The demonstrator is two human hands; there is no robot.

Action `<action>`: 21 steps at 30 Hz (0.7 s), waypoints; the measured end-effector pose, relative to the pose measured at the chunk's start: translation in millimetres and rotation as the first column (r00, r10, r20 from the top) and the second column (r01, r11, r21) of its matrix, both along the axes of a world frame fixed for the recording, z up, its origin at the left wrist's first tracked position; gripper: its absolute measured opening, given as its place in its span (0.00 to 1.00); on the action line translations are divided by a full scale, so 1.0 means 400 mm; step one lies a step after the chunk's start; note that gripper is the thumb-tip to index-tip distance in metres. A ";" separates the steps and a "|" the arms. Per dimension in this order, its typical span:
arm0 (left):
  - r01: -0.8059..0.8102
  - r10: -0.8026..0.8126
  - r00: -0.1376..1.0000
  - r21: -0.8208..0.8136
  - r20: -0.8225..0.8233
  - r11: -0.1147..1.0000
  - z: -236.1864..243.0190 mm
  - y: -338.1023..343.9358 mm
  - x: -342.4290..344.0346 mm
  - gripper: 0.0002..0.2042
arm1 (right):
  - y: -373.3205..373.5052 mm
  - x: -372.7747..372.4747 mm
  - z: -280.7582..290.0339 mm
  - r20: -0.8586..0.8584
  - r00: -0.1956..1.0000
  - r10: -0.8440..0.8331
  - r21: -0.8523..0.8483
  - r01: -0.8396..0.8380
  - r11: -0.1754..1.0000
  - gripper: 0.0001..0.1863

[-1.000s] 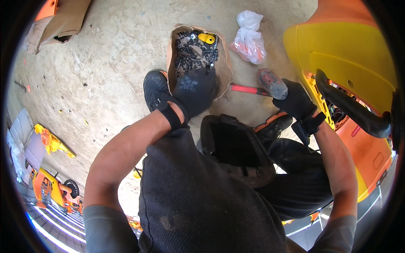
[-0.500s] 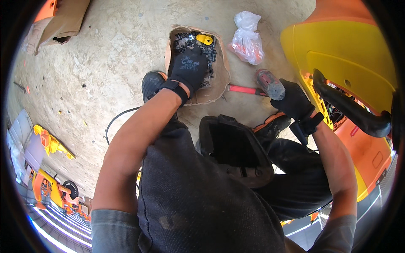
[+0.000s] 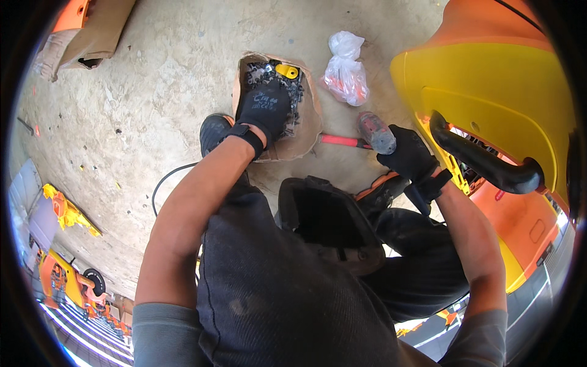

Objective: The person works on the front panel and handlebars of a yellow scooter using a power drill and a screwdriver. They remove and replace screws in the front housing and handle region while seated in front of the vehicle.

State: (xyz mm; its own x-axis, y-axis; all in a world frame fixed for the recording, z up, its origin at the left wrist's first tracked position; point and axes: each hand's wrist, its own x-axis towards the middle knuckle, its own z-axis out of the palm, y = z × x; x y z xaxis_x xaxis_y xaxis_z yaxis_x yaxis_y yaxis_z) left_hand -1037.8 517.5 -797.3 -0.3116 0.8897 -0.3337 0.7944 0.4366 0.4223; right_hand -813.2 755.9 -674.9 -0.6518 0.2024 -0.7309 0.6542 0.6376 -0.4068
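Observation:
My left hand (image 3: 264,111), in a black glove, reaches down into an open cardboard box (image 3: 304,142). Small dark pieces of hardware (image 3: 296,92) lie loose in the box around it, apparently screws or clips. The fingers are hidden among them. A yellow plastic part (image 3: 286,71) rests at the box's far end. My right hand (image 3: 408,154), gloved as well, is closed around a power drill (image 3: 376,133) with a worn red and grey body. Its grip is hidden by the hand. Under the drill's near side lies a red-handled tool (image 3: 340,140), its other end concealed.
A knotted clear bag (image 3: 346,72) with orange contents lies beyond the drill. To the right stands a large yellow and orange machine (image 3: 495,98) with a black curved handle (image 3: 483,158). A black tray-like case (image 3: 330,217) sits between my legs. Cardboard (image 3: 101,37) lies far left.
The whole view has shifted slightly, so everything sits lower and further left. My left hand stays in the box, and my right still holds the drill.

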 end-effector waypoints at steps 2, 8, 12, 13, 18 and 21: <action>-0.007 0.007 1.000 -0.017 -0.010 1.000 0.005 0.002 0.001 0.10 | 0.000 0.004 -0.002 -0.012 1.000 0.005 -0.007 -0.005 1.000 0.17; 0.060 -0.065 0.993 -0.058 -0.099 0.997 0.002 -0.003 0.011 0.13 | 0.000 0.016 -0.007 -0.056 0.998 0.028 -0.012 -0.028 1.000 0.18; 0.091 -0.107 0.988 -0.143 -0.107 0.985 -0.007 -0.011 0.023 0.11 | 0.004 0.016 -0.007 -0.012 0.998 0.058 0.011 -0.058 0.998 0.19; 0.067 -0.078 0.993 -0.120 -0.090 0.991 -0.007 -0.012 0.028 0.11 | 0.005 0.016 -0.006 0.000 0.997 0.078 0.020 -0.078 0.997 0.19; 0.090 -0.094 0.995 -0.126 -0.029 0.988 -0.022 -0.007 0.023 0.10 | 0.002 0.012 -0.006 0.009 0.997 0.080 0.050 -0.081 0.995 0.19; 0.156 -0.142 0.986 -0.173 0.093 0.973 -0.053 -0.007 0.026 0.11 | 0.001 0.014 -0.005 0.017 0.997 0.079 0.059 -0.080 0.995 0.19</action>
